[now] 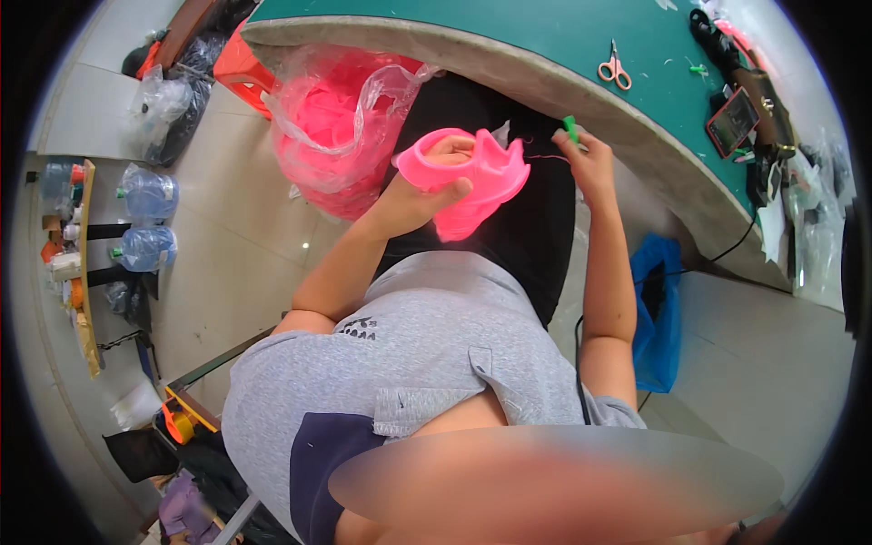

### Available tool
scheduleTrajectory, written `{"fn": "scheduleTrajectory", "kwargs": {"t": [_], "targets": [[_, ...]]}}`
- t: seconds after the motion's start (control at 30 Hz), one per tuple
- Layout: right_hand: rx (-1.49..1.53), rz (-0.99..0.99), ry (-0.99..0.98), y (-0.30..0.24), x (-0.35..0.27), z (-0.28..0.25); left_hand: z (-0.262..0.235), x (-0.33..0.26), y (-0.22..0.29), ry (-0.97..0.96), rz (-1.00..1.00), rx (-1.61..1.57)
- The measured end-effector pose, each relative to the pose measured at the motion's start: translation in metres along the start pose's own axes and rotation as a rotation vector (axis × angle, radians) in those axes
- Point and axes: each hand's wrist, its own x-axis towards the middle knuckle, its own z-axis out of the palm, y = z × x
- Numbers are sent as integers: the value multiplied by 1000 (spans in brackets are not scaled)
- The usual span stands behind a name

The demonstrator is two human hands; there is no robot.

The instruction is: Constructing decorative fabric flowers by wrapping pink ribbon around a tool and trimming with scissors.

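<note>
Left hand [434, 186]: closed round the rim of a bright pink fabric piece [472, 182], thumb over the edge, held above the lap against black cloth [536, 227]. Right hand [586, 159]: fingers pinched shut on a small green tool [569, 128], drawn away to the right, with a fine thread [545, 158] running taut from it to the pink piece — a needle is likely at the fingertips but too small to make out. Risks, as judged: the thread could snap or tangle if pulled harder, the soft piece could slip from the one-handed hold, and a fingertip could be pricked. Pink piece: soft, matte, cupped, wavy-edged. Beside it, left: clear crinkled plastic bag [336, 127] full of similar pink pieces. Beyond: green-topped table [509, 36] with thick pale edge, orange-handled scissors [615, 68] lying on it; blue bag [656, 309] on the tiled floor.
</note>
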Motion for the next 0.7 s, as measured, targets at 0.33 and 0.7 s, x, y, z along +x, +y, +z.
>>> {"fn": "scheduleTrajectory", "kwargs": {"t": [0.33, 0.7], "targets": [[1049, -7, -302, -100, -54, -9, 21, -7, -23, 12, -308, -441], [261, -269, 916, -3, -101, -168, 13, -8, -44, 6, -252, -945]]}}
